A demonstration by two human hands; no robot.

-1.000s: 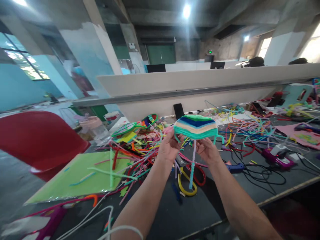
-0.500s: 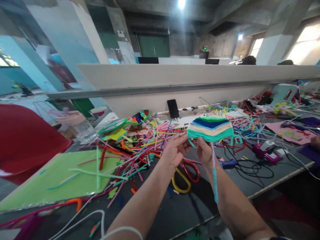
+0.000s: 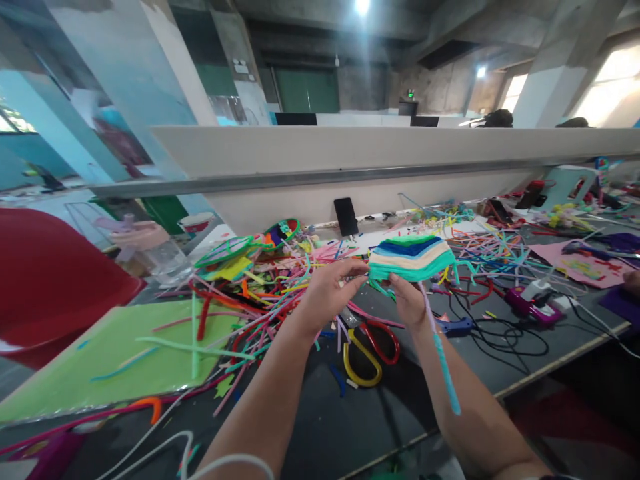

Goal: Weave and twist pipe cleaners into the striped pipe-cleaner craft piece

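A striped craft piece of chenille stems [image 3: 413,259], banded in green, navy, light blue, cream and teal, is held up over the table. My right hand [image 3: 409,300] grips its lower edge from beneath, thumb in front and the other fingers mostly hidden behind. At its left corner my left hand [image 3: 333,290] is closed in a pinch on the teal edge, by loose teal ends. A lilac and light blue stem [image 3: 443,363] hangs down past my right wrist. More teal ends stick out on the piece's right side.
Scissors with red and yellow handles [image 3: 363,363] lie below my hands. Loose chenille stems [image 3: 270,313] are heaped to the left, beside a green sheet [image 3: 165,353]. A phone [image 3: 345,217] leans on the partition. Black cables [image 3: 500,340] and a purple power strip [image 3: 533,305] lie right.
My left hand has gone from spread fingers to a pinch at the piece's left corner. The piece has shifted slightly left and tilted, and the hanging stem has swung right.
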